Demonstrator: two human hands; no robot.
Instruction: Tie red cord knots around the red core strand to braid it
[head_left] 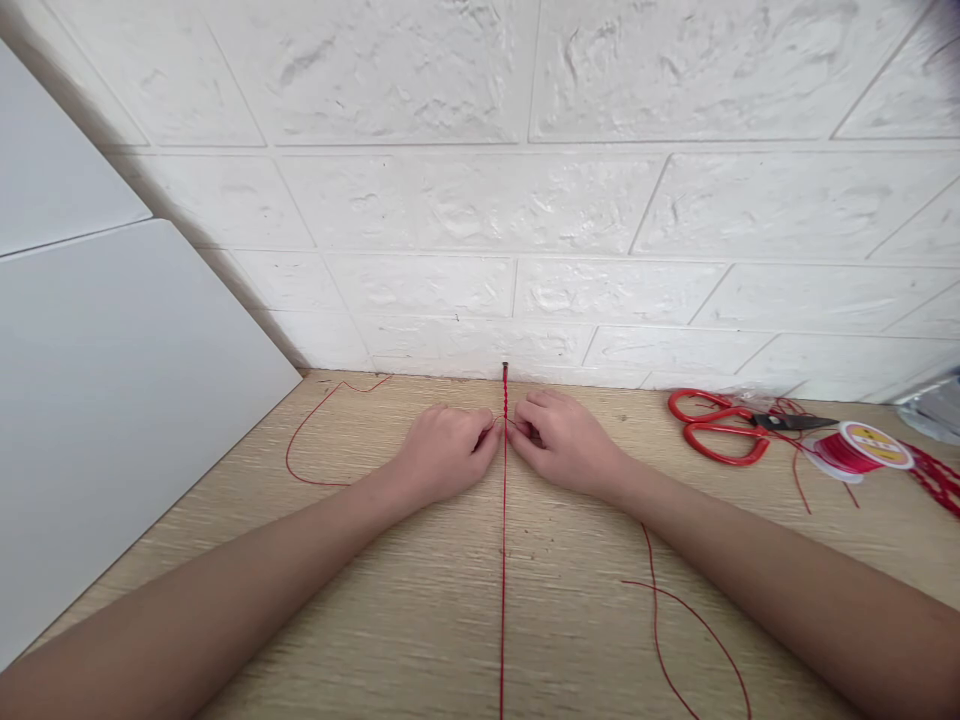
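A red cord (pixel 503 560) runs straight down the middle of the table toward me from a dark nail-like peg (pixel 505 366) at the foot of the wall. Its upper part is a short knotted length (pixel 505 398). My left hand (pixel 451 450) pinches a thin red cord just left of the knots, thumb against fingers. Opposite it, my right hand (pixel 562 440) pinches cord close to the right side of the knots. One loose cord end (pixel 288 450) curves out beyond my left wrist. Another loose cord (pixel 655 600) loops on the table below my right forearm.
Red-handled scissors (pixel 726 442) lie at the right, beside a spool of red cord (pixel 862 448) and some cord scraps. Red braided cord (pixel 934 480) and clear plastic (pixel 934 408) are at the far right. A white panel (pixel 150 400) stands at left; a white brick-patterned wall (pixel 465 200) closes the back.
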